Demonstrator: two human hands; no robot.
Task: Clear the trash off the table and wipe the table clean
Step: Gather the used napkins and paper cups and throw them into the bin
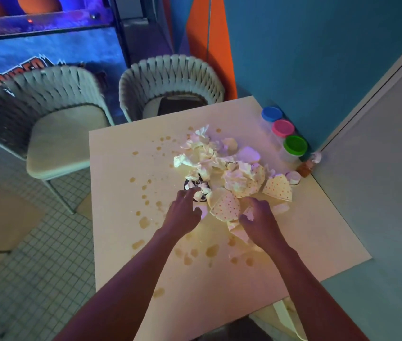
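A heap of crumpled white napkins (pixel 207 156) and polka-dot paper pieces (pixel 227 206) lies in the middle of the pale square table (pixel 126 242). Brownish spill spots (pixel 143 222) dot the tabletop around it. My left hand (pixel 185 210) reaches to the heap's near edge, its fingers spread over a dark printed cup or wrapper (pixel 198 190). My right hand (pixel 259 217) has its fingers curled round a piece of paper (pixel 240 228) at the heap's front. What lies under the heap is hidden.
Three jars with blue (pixel 271 113), pink (pixel 283 128) and green (pixel 295 145) lids stand along the table's far right edge by the teal wall. A small brown bottle (pixel 305 167) stands near them. Two woven chairs (pixel 47 124) (pixel 170 87) stand beyond the table.
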